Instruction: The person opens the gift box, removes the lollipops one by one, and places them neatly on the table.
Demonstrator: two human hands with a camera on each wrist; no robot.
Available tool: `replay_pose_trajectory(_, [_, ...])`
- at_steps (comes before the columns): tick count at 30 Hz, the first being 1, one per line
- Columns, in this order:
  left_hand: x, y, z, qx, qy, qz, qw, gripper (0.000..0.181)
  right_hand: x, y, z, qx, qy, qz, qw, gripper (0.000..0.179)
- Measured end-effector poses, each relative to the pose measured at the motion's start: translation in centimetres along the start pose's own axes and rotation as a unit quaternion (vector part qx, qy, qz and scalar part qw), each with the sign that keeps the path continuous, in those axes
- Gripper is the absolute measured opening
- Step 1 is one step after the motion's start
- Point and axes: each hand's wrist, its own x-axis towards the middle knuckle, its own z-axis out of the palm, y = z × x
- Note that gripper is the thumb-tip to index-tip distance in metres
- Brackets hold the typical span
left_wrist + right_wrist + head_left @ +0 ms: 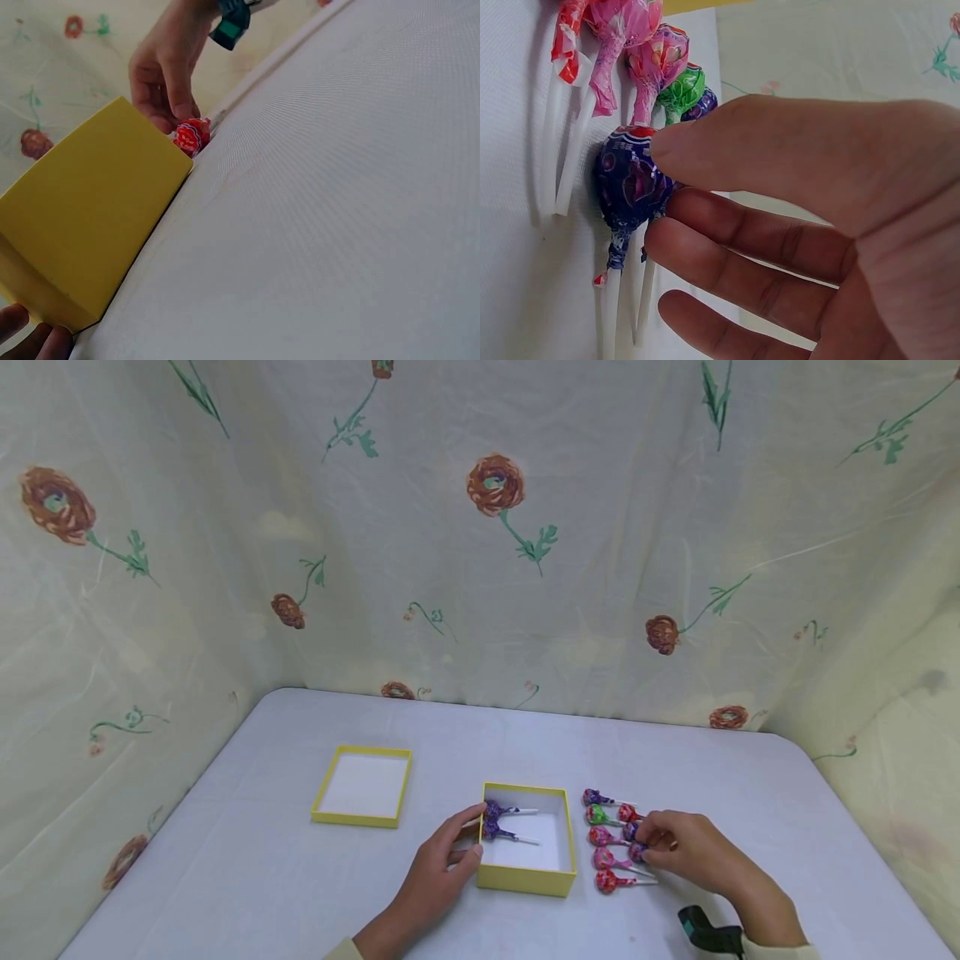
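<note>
An open yellow box [527, 881] with a white inside stands on the table in the head view. Two purple-wrapped lollipops [492, 829] lie at its left wall, sticks pointing right. My left hand [442, 868] rests its thumb and fingers against the outside of that wall. To the right, my right hand [693, 847] is over a group of lollipops [606, 882] in red, pink, green and purple wrappers. Close up in the right wrist view, its thumb and forefinger pinch the head of a purple lollipop [634, 180]; the other fingers are spread loosely below.
The yellow box lid [363, 785] lies with its white inside up, left of the box. A dark device [708, 932] is at my right wrist. Floral cloth [585, 568] hangs behind the white table [247, 827] and along both sides.
</note>
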Motion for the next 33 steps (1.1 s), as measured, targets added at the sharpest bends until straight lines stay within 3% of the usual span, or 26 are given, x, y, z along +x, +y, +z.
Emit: replay_pose_trajectory(33, [0.02,0.02,0.0,0.0,-0.001,0.001,1.0,0.049,-0.2,-0.79,-0.18,-0.003,0.015,-0.022,0.9997,0.017])
